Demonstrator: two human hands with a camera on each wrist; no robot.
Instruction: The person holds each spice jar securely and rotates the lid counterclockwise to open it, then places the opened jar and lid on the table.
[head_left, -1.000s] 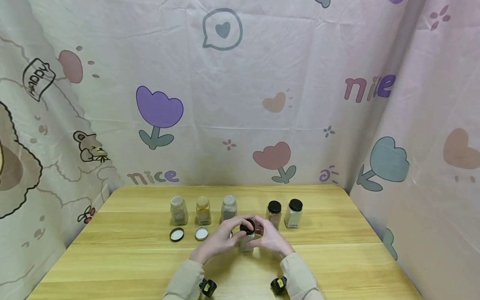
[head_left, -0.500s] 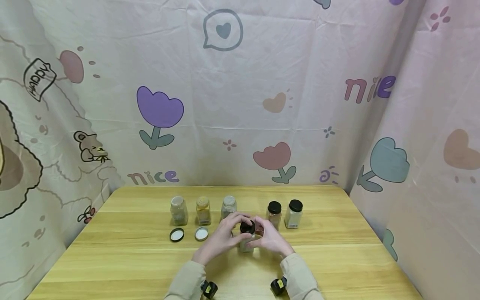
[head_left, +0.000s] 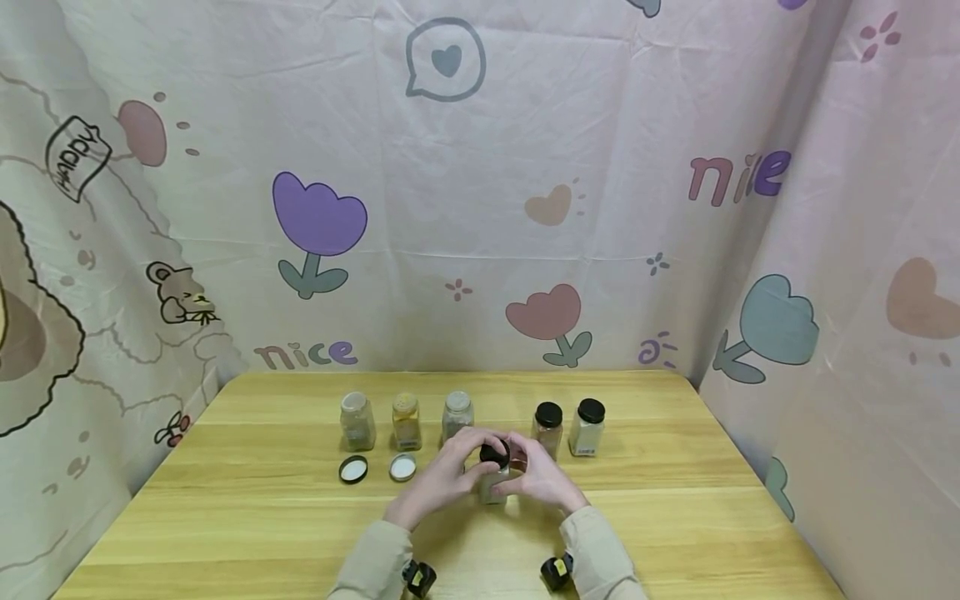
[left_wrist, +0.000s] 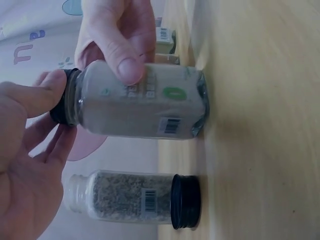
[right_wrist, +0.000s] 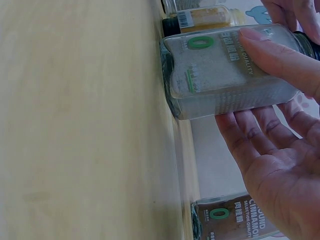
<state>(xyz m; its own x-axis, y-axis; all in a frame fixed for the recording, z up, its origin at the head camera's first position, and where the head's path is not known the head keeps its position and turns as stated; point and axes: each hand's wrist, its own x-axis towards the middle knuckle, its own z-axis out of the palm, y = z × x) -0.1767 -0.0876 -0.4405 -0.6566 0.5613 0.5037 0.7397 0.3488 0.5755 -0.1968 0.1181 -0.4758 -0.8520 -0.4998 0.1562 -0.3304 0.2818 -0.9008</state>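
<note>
Upright at the table's near middle stands a clear glass spice jar (head_left: 492, 490) of pale powder, with a black lid (head_left: 495, 453) on its neck. My left hand (head_left: 442, 477) pinches that lid between thumb and fingers. Lower down, my right hand (head_left: 542, 477) holds the jar's body, its thumb across the label in the right wrist view. Behind my left hand is an uncapped jar of coarse grey flakes (left_wrist: 132, 196), with a loose black lid (left_wrist: 186, 202) by its base in the left wrist view.
Two more uncapped jars, one greyish (head_left: 357, 423) and one yellow (head_left: 407, 423), stand left. Before them lie upturned lids (head_left: 353, 469) (head_left: 402, 467). To the right are two capped jars, one of brown cinnamon (head_left: 548, 427) and one white (head_left: 587, 429). A patterned curtain (head_left: 450, 208) hangs behind.
My left hand's fingers have shifted slightly around the lid. The jar and my right hand stay in the same place.
</note>
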